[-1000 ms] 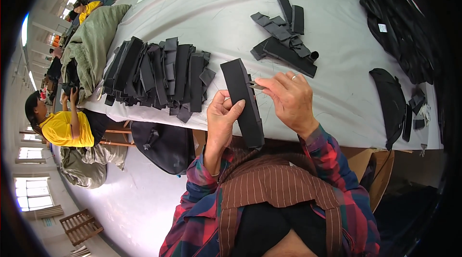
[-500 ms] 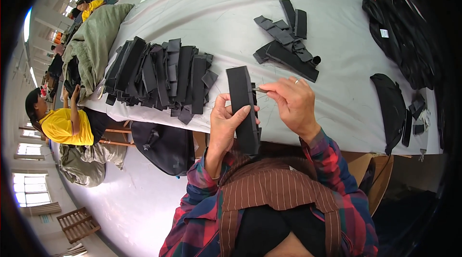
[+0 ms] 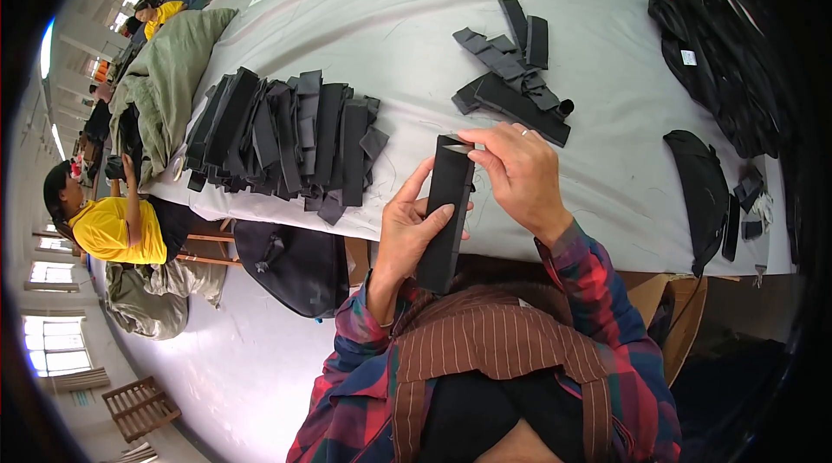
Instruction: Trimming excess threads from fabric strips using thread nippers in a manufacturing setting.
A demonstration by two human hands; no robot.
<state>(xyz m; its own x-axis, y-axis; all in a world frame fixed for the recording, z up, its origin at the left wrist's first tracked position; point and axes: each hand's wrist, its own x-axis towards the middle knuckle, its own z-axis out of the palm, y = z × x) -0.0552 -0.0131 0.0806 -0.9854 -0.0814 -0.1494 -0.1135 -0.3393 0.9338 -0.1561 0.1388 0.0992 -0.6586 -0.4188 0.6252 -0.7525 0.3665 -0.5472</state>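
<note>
My left hand [image 3: 409, 227] is closed around a long, flat black fabric strip [image 3: 444, 246], thumb on its face and fingers behind it. The strip stands nearly lengthwise, its lower end close to my apron. My right hand [image 3: 525, 175] pinches a small pointed silver metal tool [image 3: 458, 148] at the strip's top end. Its tip lies over the black fabric; the rest is hidden in my fingers, so its exact kind does not show. To the left, a thick row of similar black strips [image 3: 282, 138] lies on the table. Several more black strips [image 3: 520, 108] are loosely piled beyond my right hand.
The pale cloth-covered table [image 3: 390, 12] bears black bags [image 3: 711, 64] on the right and a curved black piece [image 3: 696, 194] near its front. A grey-green fabric heap [image 3: 169, 82] drapes at the left, beside a person in yellow [image 3: 121, 229]. A cardboard box [image 3: 685, 324] stands below right.
The strip has turned more upright and shifted slightly down and right. My right hand has moved the metal tool from the strip's right edge to its top end.
</note>
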